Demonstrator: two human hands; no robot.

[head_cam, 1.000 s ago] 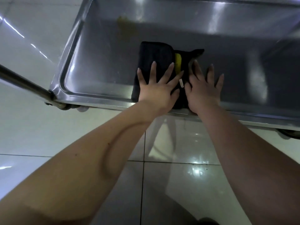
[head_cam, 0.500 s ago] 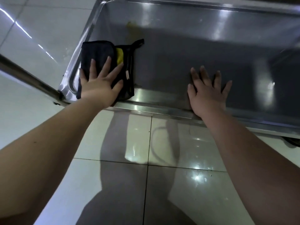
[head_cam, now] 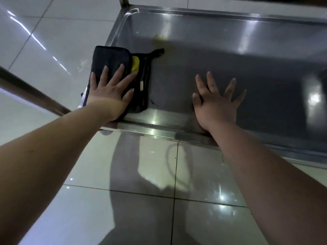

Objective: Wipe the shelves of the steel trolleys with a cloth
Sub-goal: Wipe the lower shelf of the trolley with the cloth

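A folded black cloth (head_cam: 113, 57) with a yellow patch lies at the near left corner of the low steel trolley shelf (head_cam: 230, 55). My left hand (head_cam: 111, 91) presses flat on the cloth with fingers spread straight. My right hand (head_cam: 215, 101) rests flat on the bare shelf to the right of the cloth, fingers spread, holding nothing. A yellowish smear (head_cam: 160, 37) marks the shelf beyond the cloth.
The shelf has a raised rim (head_cam: 159, 129) along its near edge. A steel trolley bar (head_cam: 30, 91) runs diagonally at the left. An upright post (head_cam: 123, 0) stands at the shelf's far left corner. Glossy white floor tiles (head_cam: 141, 200) lie below me.
My left hand slid the cloth from the shelf's middle to its left end, where it has stayed for the last half second. My right hand stayed flat on the shelf.
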